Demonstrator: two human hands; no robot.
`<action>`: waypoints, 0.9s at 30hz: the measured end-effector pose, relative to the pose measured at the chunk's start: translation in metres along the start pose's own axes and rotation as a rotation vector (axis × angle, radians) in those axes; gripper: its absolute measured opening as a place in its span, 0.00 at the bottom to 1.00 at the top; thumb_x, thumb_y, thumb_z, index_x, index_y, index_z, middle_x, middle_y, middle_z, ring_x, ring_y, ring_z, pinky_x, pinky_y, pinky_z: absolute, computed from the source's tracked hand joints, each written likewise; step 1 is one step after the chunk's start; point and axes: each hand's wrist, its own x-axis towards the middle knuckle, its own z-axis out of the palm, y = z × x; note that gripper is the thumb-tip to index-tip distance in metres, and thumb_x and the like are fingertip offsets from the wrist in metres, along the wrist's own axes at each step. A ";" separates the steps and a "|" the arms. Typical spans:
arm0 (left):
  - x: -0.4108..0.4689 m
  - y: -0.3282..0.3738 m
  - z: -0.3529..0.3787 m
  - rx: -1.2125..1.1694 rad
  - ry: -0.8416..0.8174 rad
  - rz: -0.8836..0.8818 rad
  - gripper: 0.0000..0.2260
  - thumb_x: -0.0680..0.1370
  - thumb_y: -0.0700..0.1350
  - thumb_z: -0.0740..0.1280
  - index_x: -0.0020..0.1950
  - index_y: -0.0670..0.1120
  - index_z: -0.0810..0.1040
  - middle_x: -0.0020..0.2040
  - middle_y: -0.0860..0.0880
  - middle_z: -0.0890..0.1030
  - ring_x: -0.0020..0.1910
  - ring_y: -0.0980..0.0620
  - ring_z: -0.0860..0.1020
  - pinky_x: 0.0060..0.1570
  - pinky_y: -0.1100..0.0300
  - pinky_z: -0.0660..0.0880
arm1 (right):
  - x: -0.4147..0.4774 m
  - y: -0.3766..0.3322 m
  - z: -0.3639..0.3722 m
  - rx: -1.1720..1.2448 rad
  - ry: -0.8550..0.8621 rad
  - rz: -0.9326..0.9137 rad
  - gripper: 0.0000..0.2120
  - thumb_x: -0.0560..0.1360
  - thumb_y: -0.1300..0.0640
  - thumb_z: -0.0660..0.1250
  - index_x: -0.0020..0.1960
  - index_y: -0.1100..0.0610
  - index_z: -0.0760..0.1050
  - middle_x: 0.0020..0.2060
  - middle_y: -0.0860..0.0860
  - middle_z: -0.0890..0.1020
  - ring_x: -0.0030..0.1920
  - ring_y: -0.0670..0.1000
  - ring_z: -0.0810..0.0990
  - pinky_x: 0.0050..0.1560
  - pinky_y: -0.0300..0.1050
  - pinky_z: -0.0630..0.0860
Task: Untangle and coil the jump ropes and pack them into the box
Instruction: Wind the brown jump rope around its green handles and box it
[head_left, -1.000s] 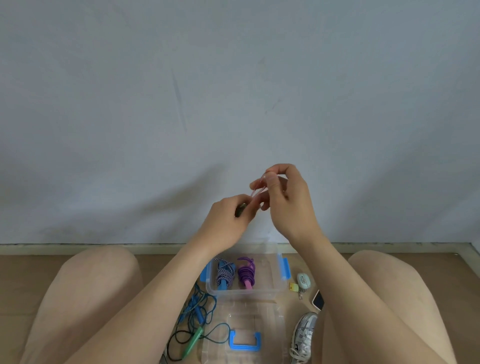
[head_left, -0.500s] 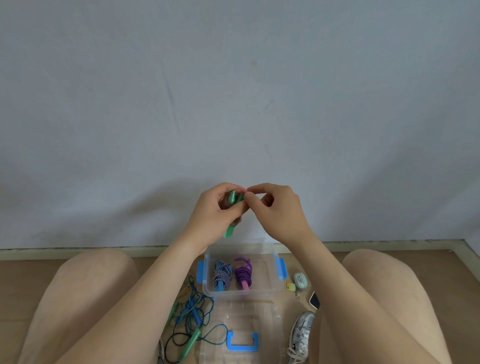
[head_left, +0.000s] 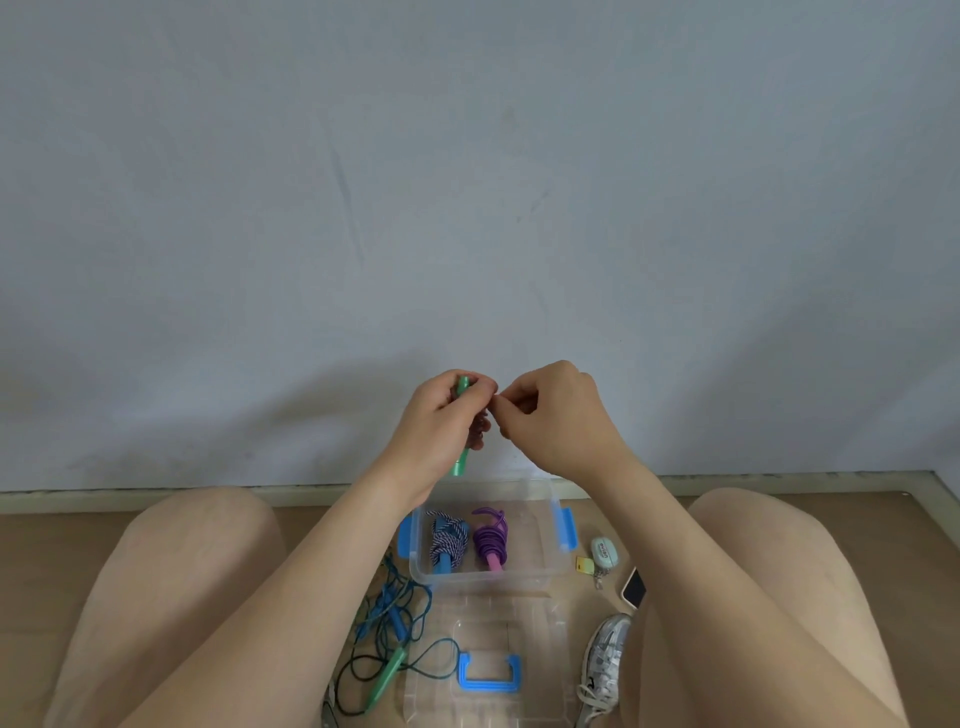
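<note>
Bare left hand (head_left: 441, 431) and right hand (head_left: 558, 421), forearms (head_left: 332, 571) bare all the way down to the lower edge. Bare left knee (head_left: 202, 540) and right knee (head_left: 763, 540), thighs (head_left: 789, 654) uncovered as far as seen. Low silver-grey sneaker (head_left: 605, 657) with white laces (head_left: 589, 693), white sole and pale mesh panels, by the right thigh.

Single head-worn view, facing forward and down past raised hands, wall (head_left: 467, 182) ahead, floor (head_left: 52, 545) below.

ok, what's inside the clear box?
Two coiled ropes side by side: a blue-and-white rope left, a purple rope right. The left forearm covers the box's far-left corner.
</note>
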 end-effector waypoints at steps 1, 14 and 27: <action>0.000 0.000 0.002 -0.031 0.014 -0.014 0.10 0.85 0.44 0.67 0.56 0.37 0.82 0.42 0.42 0.80 0.40 0.48 0.78 0.37 0.56 0.77 | 0.000 0.000 0.000 0.000 -0.009 -0.005 0.14 0.79 0.55 0.70 0.36 0.55 0.86 0.28 0.50 0.84 0.31 0.50 0.81 0.35 0.42 0.77; 0.013 -0.018 -0.003 -0.113 -0.007 -0.162 0.15 0.84 0.40 0.56 0.62 0.43 0.81 0.48 0.44 0.80 0.43 0.50 0.76 0.41 0.55 0.74 | 0.006 0.015 0.019 0.201 -0.212 0.225 0.18 0.82 0.51 0.64 0.67 0.58 0.80 0.51 0.57 0.86 0.52 0.58 0.85 0.61 0.59 0.81; 0.027 -0.074 -0.030 0.497 -0.113 -0.252 0.17 0.83 0.51 0.72 0.70 0.49 0.78 0.61 0.50 0.82 0.59 0.50 0.82 0.62 0.50 0.79 | 0.010 0.080 0.093 0.158 -0.477 0.186 0.15 0.74 0.62 0.73 0.60 0.56 0.77 0.49 0.53 0.85 0.50 0.55 0.83 0.47 0.45 0.79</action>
